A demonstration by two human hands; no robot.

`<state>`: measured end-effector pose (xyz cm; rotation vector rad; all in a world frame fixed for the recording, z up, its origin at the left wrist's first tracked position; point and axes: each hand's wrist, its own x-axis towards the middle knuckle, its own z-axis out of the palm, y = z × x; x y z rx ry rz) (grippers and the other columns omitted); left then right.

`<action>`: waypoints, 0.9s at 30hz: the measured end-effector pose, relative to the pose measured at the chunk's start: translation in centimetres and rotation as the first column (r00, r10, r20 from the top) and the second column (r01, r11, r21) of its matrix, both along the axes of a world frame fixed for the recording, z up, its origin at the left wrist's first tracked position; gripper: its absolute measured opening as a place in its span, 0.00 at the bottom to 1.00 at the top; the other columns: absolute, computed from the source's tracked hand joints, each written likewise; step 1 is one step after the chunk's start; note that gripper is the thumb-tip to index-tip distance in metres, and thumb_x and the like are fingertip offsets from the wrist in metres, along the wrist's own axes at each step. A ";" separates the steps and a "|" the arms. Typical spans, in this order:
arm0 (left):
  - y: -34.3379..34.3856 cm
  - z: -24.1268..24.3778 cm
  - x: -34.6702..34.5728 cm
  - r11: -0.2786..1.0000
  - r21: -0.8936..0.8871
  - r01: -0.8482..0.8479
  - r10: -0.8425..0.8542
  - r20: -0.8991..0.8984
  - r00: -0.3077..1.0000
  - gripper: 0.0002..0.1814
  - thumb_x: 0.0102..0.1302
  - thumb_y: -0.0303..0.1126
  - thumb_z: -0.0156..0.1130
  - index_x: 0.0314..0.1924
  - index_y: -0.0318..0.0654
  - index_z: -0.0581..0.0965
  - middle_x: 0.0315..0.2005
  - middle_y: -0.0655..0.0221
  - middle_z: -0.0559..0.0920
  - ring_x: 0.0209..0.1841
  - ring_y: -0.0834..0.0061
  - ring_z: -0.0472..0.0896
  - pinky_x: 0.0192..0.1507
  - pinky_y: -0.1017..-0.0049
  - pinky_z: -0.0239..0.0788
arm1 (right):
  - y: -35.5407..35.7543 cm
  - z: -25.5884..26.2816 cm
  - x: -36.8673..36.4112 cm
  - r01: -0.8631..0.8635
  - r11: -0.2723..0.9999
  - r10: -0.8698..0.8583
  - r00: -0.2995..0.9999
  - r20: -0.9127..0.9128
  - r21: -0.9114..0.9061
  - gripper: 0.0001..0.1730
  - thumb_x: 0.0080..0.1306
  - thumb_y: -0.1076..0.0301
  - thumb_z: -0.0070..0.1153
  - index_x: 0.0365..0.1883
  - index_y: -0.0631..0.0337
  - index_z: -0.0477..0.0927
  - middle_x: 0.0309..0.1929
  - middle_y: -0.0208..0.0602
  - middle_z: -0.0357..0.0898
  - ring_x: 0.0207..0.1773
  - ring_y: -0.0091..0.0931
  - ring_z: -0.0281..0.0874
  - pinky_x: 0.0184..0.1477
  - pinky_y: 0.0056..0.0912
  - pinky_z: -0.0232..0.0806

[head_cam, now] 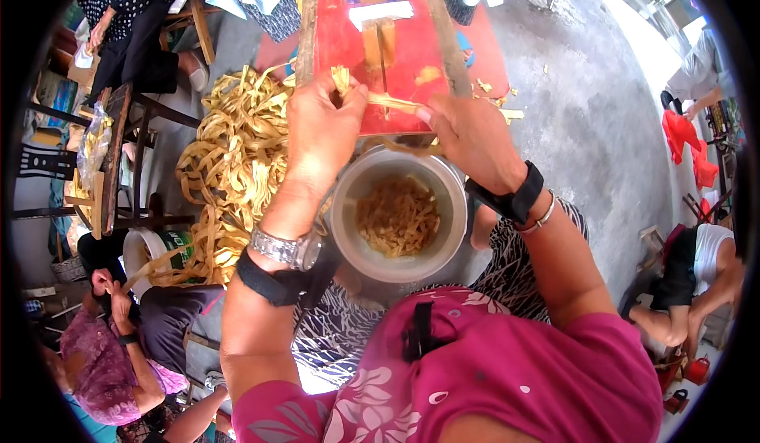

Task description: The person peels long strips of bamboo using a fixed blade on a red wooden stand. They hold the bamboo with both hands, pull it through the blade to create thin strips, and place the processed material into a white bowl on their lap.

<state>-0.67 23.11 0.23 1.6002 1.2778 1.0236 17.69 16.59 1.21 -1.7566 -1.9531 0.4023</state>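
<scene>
My left hand [320, 125] pinches a folded bundle of pale yellow plant-fibre strip between thumb and fingers, its short end sticking up. From it a stretch of the strip [392, 101] runs sideways to my right hand [472, 137], which grips it with thumb and fingers. Both hands hover over the near end of a red board [409, 57] with worn wooden sides. A light wooden block [373, 42] with a slim upright piece stands on the board behind the strip. Below my hands, a whitish plastic bucket [460, 205] holds short yellow-brown strip pieces [396, 217].
A large heap of long yellow strips [237, 140] lies on the floor to the left. Beside it, a seated person's hands [116, 297] work a strip near another white bucket [139, 247]. A dark wooden bench [116, 146] stands far left. Other people sit at the right edge.
</scene>
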 end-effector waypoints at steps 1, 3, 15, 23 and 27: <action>-0.4 -0.1 0.1 1.000 0.013 -0.017 0.017 0.002 1.000 0.05 0.60 0.27 0.62 0.29 0.33 0.78 0.15 0.76 0.74 0.19 0.88 0.66 0.23 0.80 0.60 | -0.1 -0.1 0.0 0.008 1.000 -0.008 1.000 -0.004 0.003 0.15 0.68 0.62 0.47 0.27 0.64 0.72 0.23 0.51 0.71 0.28 0.49 0.68 0.31 0.45 0.59; -0.5 -0.4 0.2 0.999 0.014 -0.049 0.048 0.010 0.999 0.05 0.60 0.28 0.63 0.29 0.33 0.78 0.14 0.76 0.73 0.19 0.89 0.66 0.22 0.80 0.60 | -0.1 0.0 -0.1 0.011 0.998 -0.010 1.000 -0.013 0.054 0.15 0.68 0.62 0.47 0.27 0.64 0.72 0.22 0.51 0.71 0.28 0.49 0.68 0.30 0.45 0.59; 0.3 -0.8 -1.2 0.944 0.312 -0.109 0.229 -0.376 0.898 0.08 0.62 0.31 0.59 0.30 0.34 0.79 0.18 0.63 0.80 0.20 0.71 0.78 0.24 0.70 0.68 | -0.4 -0.7 -0.2 -0.040 0.993 0.032 0.997 0.070 0.110 0.14 0.66 0.60 0.47 0.26 0.61 0.74 0.22 0.47 0.75 0.28 0.45 0.76 0.29 0.49 0.65; -8.2 -1.0 -1.6 0.698 -0.577 0.424 -0.476 0.068 0.877 0.13 0.69 0.38 0.53 0.43 0.34 0.76 0.23 0.72 0.79 0.20 0.84 0.74 0.21 0.83 0.65 | -3.9 -0.3 -0.6 -0.325 0.923 0.381 0.844 -0.378 0.205 0.09 0.65 0.63 0.48 0.37 0.58 0.75 0.29 0.41 0.72 0.34 0.38 0.75 0.34 0.37 0.66; -10.4 -4.7 -2.2 0.729 -0.453 0.513 -0.402 0.323 0.857 0.27 0.73 0.53 0.41 0.56 0.37 0.71 0.39 0.64 0.80 0.47 0.77 0.76 0.45 0.72 0.70 | -6.7 -1.1 -3.7 -0.538 0.816 0.578 0.737 -0.350 0.214 0.09 0.64 0.60 0.50 0.34 0.55 0.75 0.27 0.40 0.72 0.34 0.36 0.76 0.32 0.41 0.66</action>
